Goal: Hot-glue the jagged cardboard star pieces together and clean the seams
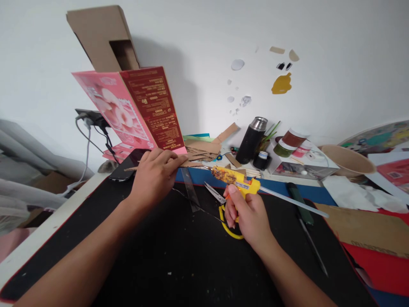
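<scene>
My right hand (247, 213) grips a yellow hot glue gun (234, 179), its body stained brown near the nozzle. A long translucent glue stick (294, 201) sticks out of its back end. The nozzle points left and meets, or nearly meets, the edge of a thin cardboard strip (194, 164). My left hand (156, 172) is closed on that strip, fingers over its top. Below the glue gun, yellow-handled scissors (230, 231) lie on the black mat, partly covered by my right hand. A clear ruler (191, 192) rests between my hands.
Behind stand a pink and red box (150, 111), cardboard scraps (203, 148), a black flask (252, 140) and paint jars (289, 143). A phone (129, 166) lies left. On the right are a green-handled tool (302, 204) and flat cardboard (367, 226). The black mat (179, 264) covers the front.
</scene>
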Demonstrator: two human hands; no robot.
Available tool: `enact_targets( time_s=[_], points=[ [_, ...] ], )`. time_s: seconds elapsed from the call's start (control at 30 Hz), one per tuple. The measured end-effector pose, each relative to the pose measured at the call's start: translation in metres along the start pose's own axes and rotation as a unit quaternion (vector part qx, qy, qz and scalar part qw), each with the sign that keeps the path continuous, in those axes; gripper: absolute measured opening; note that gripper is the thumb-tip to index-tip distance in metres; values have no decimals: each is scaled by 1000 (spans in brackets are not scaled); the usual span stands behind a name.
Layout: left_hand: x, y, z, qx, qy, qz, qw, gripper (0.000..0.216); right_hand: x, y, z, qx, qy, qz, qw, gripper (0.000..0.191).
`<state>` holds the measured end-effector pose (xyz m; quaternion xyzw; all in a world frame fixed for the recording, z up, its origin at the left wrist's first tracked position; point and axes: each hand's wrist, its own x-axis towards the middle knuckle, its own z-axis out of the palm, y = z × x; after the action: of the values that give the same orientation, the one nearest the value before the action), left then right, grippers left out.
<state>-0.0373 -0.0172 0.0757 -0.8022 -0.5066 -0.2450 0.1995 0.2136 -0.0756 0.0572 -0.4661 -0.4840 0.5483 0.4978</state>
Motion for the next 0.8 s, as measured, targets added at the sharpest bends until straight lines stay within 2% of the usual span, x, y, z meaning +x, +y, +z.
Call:
enact_targets(
  time_s=[0.8],
  points=[
    [-1,-3,-1,36,28,23,999,31,1,2,0,-3,3,1,1000,69]
  ],
)
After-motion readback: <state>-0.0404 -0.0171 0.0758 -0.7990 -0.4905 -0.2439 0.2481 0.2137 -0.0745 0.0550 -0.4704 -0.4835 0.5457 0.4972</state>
